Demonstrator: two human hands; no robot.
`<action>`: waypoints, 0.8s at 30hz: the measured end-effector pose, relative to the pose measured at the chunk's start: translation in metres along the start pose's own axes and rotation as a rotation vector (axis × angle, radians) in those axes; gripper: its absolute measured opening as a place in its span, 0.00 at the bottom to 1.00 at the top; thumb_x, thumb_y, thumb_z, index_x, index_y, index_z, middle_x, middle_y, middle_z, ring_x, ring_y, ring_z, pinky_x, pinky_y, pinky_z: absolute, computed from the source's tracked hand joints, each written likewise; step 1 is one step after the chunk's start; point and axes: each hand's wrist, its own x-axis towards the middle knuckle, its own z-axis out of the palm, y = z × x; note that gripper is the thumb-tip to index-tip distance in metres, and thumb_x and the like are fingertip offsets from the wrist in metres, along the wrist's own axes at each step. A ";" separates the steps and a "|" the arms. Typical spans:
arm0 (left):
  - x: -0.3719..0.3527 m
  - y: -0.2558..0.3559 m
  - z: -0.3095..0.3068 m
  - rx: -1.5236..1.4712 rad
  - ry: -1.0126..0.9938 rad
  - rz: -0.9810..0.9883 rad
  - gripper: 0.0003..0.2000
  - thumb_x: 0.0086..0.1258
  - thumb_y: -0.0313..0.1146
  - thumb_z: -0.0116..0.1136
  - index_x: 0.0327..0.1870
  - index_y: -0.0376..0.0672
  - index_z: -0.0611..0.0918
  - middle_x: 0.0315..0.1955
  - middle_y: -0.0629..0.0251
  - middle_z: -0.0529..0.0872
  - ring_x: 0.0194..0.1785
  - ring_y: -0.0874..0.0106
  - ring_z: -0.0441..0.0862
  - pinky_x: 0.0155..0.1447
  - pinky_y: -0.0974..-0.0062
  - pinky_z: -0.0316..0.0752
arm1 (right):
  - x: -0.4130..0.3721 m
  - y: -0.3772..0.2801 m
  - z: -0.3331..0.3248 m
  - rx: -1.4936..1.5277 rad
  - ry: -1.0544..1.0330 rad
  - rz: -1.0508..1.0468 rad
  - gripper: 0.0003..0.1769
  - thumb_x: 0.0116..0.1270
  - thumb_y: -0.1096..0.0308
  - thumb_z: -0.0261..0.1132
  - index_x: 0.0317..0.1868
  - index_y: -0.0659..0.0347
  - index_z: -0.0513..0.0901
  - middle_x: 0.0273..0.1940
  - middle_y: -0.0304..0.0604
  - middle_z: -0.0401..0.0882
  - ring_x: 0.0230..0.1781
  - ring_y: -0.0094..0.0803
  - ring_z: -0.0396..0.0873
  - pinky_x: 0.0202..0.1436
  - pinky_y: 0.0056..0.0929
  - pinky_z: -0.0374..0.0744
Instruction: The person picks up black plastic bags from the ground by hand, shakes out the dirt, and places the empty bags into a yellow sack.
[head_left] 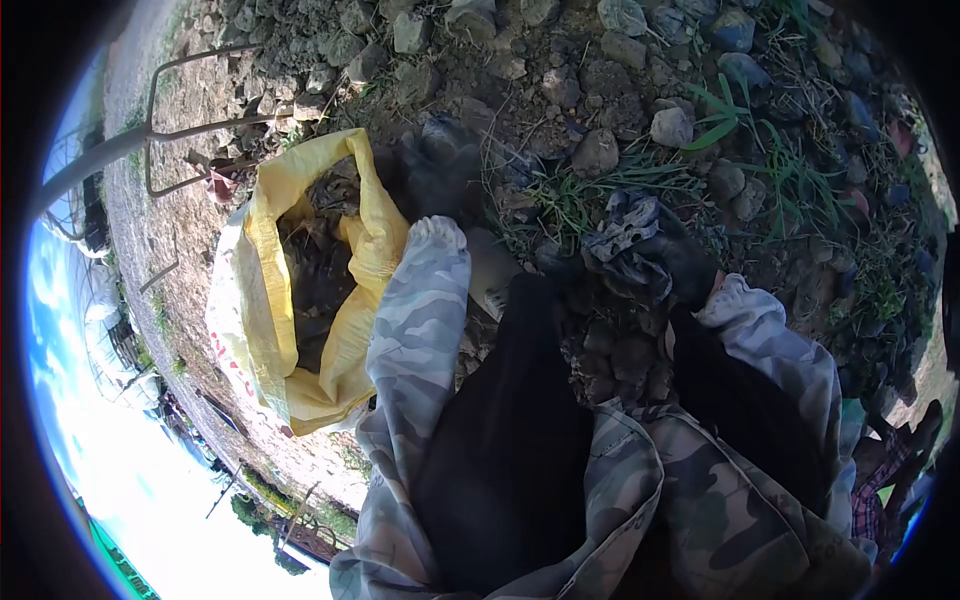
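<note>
My left hand [440, 165], in a dark glove and blurred, is beside the rim of an open sack [375, 245] with a yellow lining. Its fingers are too smeared to read. Dark crumpled material [320, 265] lies inside the sack. On the right, my right hand [690, 268], also in a dark glove, is closed on a crumpled dark and whitish sheet [628, 238] just above the soil. Grass [565, 200] and stones surround it.
A metal fork [150, 135] with long tines reaches in from the left beyond the sack. Stones [672, 127] and weeds [735, 115] cover the ground ahead. Part of a person in checked clothing [872, 485] shows at the lower right. My knees are below my hands.
</note>
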 end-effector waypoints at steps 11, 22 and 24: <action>0.028 0.016 -0.013 0.428 -0.236 0.073 0.41 0.53 0.53 0.67 0.63 0.34 0.69 0.57 0.44 0.76 0.60 0.53 0.75 0.61 0.63 0.70 | -0.003 -0.001 0.000 -0.438 -0.071 -0.127 0.21 0.61 0.80 0.59 0.57 0.64 0.76 0.63 0.46 0.64 0.64 0.35 0.67 0.67 0.35 0.68; 0.061 -0.014 -0.010 0.425 -0.198 0.410 0.17 0.62 0.38 0.56 0.50 0.40 0.77 0.38 0.55 0.83 0.40 0.62 0.83 0.44 0.64 0.78 | 0.000 0.010 -0.018 -0.247 -0.050 -0.092 0.17 0.60 0.77 0.61 0.51 0.63 0.82 0.60 0.50 0.70 0.67 0.43 0.63 0.70 0.40 0.64; 0.054 -0.011 -0.020 -0.120 -0.212 0.141 0.23 0.61 0.43 0.61 0.52 0.36 0.77 0.41 0.54 0.85 0.43 0.63 0.84 0.47 0.65 0.76 | -0.002 0.005 -0.023 -1.359 -0.196 -0.658 0.22 0.60 0.78 0.60 0.56 0.61 0.78 0.57 0.49 0.73 0.65 0.43 0.67 0.68 0.40 0.66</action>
